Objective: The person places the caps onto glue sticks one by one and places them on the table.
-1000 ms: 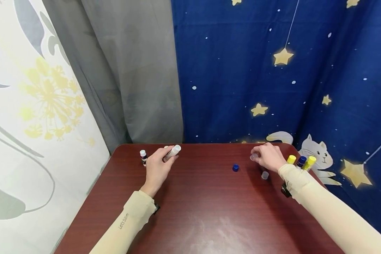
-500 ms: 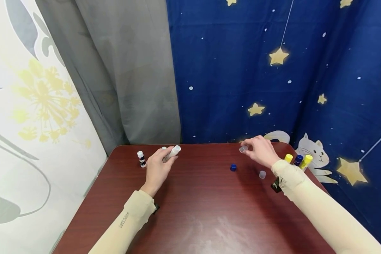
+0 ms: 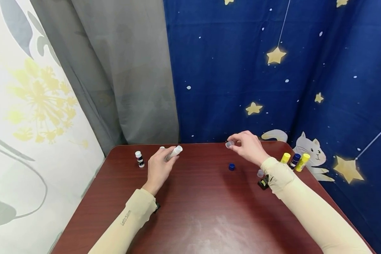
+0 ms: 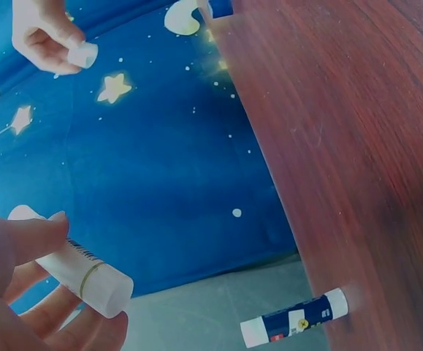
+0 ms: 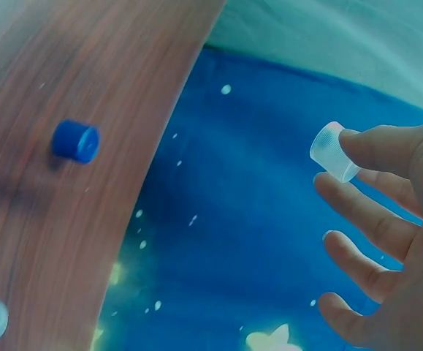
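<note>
My left hand (image 3: pixel 158 171) grips a white glue stick (image 3: pixel 174 152) by its body, tilted over the back of the table; its plain white end points up and right. In the left wrist view, thumb and fingers wrap round the glue stick (image 4: pixel 79 272). My right hand (image 3: pixel 250 148) pinches a small translucent cap (image 3: pixel 229 144) between thumb and fingertips, raised near the table's back edge. The right wrist view shows that ribbed cap (image 5: pixel 332 151), with the other fingers spread. Below the right hand, a blue cap (image 3: pixel 231 167) rests on the table.
A second translucent cap (image 3: pixel 260 173) lies near my right wrist. At the right edge stand two yellow-capped glue sticks (image 3: pixel 302 162) with a blue-capped one (image 3: pixel 294 161) between them. A dark-labelled, white-capped glue stick (image 3: pixel 139 159) stands at the left. Curtains hang behind the table (image 3: pixel 190 208).
My right hand has lifted and moved left with the translucent cap, toward the left hand. The left hand keeps its hold on the glue stick, almost still.
</note>
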`<move>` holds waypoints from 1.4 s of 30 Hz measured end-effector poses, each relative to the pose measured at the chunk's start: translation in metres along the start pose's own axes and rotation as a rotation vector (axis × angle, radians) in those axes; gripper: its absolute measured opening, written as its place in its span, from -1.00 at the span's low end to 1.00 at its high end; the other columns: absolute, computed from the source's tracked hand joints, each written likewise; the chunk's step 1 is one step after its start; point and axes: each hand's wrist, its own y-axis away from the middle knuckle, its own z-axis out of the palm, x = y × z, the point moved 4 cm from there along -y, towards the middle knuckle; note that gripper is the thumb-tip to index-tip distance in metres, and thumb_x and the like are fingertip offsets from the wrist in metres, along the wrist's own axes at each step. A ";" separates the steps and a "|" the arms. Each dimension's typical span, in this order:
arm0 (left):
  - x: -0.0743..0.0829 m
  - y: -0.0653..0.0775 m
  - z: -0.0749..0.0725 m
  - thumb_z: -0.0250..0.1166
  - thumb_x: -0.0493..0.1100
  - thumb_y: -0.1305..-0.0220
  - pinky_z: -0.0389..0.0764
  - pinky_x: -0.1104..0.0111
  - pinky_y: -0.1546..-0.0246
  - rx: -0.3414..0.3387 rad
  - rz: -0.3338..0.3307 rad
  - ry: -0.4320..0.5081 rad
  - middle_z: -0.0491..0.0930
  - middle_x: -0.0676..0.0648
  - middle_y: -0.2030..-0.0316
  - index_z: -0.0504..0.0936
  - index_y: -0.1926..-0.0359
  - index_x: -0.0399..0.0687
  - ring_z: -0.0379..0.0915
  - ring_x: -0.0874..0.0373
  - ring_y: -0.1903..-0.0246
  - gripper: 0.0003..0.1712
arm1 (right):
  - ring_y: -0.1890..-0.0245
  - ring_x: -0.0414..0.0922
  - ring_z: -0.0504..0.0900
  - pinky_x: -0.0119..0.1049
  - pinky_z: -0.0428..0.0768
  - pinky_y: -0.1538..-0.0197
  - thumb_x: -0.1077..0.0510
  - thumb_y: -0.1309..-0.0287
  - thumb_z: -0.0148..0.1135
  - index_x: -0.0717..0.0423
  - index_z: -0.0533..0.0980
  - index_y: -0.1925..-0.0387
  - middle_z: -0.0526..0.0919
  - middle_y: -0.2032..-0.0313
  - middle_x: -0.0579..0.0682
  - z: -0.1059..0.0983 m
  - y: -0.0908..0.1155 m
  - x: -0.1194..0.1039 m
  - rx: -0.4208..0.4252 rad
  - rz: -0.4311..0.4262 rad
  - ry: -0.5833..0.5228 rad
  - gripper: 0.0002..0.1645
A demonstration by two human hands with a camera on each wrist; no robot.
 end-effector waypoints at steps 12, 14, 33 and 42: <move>0.000 0.002 0.006 0.56 -0.12 -0.12 0.63 0.10 0.17 -0.034 -0.006 -0.010 0.68 0.02 0.17 0.74 -0.08 0.10 0.62 0.09 0.24 -0.54 | 0.01 -0.05 0.48 0.08 0.39 -0.10 0.03 -0.14 0.49 -0.19 0.71 0.09 0.70 0.31 -0.26 0.008 -0.010 -0.030 0.019 -0.069 -0.018 -0.73; 0.001 0.000 0.008 0.56 -0.12 -0.13 0.62 0.10 0.17 -0.046 -0.007 -0.022 0.68 0.03 0.17 0.74 -0.08 0.11 0.62 0.09 0.23 -0.55 | 0.02 -0.08 0.48 0.04 0.41 -0.07 0.03 -0.13 0.50 -0.20 0.71 0.09 0.70 0.30 -0.26 0.009 -0.011 -0.034 0.024 -0.074 -0.022 -0.72; 0.018 -0.006 0.030 0.56 -0.14 -0.12 0.62 0.13 0.23 -0.099 -0.003 -0.053 0.67 0.06 0.17 0.75 -0.08 0.12 0.62 0.12 0.21 -0.55 | 0.01 -0.12 0.48 -0.08 0.50 -0.03 0.03 -0.17 0.47 -0.20 0.70 0.04 0.65 0.32 -0.33 0.028 -0.021 -0.070 -0.001 -0.111 -0.110 -0.71; 0.023 -0.007 0.036 0.56 -0.13 -0.13 0.65 0.21 0.29 -0.098 0.038 -0.068 0.66 0.05 0.21 0.76 -0.06 0.09 0.63 0.15 0.26 -0.58 | 0.01 -0.12 0.50 -0.10 0.50 -0.05 0.06 -0.15 0.48 -0.13 0.70 0.03 0.68 0.32 -0.31 0.031 -0.022 -0.082 -0.008 -0.124 -0.150 -0.68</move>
